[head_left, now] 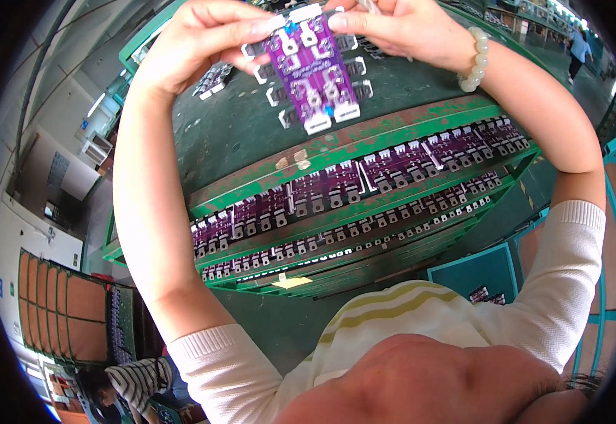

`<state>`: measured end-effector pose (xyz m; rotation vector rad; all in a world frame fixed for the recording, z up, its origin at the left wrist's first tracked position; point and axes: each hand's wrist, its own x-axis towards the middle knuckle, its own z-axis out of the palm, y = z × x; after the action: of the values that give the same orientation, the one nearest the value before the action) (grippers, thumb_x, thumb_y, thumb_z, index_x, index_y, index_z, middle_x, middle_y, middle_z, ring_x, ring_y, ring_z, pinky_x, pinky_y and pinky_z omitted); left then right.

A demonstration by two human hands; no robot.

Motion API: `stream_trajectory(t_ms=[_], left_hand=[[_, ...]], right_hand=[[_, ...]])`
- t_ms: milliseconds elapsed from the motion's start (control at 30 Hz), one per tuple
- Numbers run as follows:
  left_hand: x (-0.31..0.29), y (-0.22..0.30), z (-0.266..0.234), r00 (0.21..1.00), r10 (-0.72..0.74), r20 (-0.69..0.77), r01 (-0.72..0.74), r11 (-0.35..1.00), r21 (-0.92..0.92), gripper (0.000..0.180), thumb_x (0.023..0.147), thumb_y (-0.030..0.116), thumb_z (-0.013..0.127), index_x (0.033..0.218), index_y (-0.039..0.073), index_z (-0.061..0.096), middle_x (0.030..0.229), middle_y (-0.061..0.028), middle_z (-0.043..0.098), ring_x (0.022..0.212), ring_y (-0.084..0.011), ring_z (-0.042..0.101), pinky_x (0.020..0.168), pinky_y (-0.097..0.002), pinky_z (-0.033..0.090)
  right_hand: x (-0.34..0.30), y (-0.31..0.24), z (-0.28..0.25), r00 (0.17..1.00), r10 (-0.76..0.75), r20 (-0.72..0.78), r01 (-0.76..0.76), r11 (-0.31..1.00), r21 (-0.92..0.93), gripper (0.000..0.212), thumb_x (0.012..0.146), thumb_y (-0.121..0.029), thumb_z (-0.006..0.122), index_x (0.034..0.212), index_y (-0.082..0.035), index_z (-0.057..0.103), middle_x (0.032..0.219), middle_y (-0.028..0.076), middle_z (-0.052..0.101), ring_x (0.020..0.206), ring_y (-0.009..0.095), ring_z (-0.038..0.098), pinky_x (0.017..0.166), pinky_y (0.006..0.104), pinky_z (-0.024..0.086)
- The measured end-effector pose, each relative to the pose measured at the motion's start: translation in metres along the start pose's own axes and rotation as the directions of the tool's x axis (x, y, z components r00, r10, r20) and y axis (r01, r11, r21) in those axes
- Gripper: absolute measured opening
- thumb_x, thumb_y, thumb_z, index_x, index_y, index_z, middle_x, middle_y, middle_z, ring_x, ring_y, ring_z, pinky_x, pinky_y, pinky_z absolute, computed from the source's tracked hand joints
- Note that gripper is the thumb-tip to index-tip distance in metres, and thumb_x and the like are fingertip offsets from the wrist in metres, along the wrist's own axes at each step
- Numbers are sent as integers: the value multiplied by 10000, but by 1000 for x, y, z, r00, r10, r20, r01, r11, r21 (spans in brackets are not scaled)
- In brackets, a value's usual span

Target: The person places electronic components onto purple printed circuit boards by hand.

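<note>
A purple circuit board (311,74) hangs tilted above the green rack's top, with black-and-white parts along both sides and white connectors at its ends. Fingers and thumb of my left hand (212,35) pinch its upper left corner. At the upper right corner, my right hand (400,28) grips the board between thumb and fingers. A thin pale strip (369,6) shows by the right fingers; I cannot make out what it is. Both hands are partly cut off by the top of the picture. A bead bracelet (475,60) circles my right wrist.
Below the board, green rack shelves (364,206) carry rows of similar purple boards (322,191). More boards (212,80) lie on the dark green top. A teal stool-like surface (474,272) holds small boards. One person (138,385) bends at lower left; another (578,53) is far right.
</note>
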<state>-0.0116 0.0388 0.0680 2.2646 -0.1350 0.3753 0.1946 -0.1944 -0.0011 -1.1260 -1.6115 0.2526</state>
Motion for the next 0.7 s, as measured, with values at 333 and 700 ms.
stream_trajectory(t_ms=[333,700], left_hand=[[11,4,9,956,-66,-286,216,816,535,232,890,153,795,1060,-3,774,943,-82,773,830,-129,704,791,-298,563],[11,-29,2,868,-478,-135,400,513,759,715,877,314,819,1495,128,510,1463,-202,565,1353,-304,551,1086,-413,473]], right_hand=[[86,44,-10,932,-259,252,356,544,-759,240,839,-259,780,826,-35,693,725,187,658,658,357,651,638,422,524],[131,104,10,872,136,470,272,665,-696,281,762,-223,861,935,-29,754,805,171,728,745,267,708,692,415,538]])
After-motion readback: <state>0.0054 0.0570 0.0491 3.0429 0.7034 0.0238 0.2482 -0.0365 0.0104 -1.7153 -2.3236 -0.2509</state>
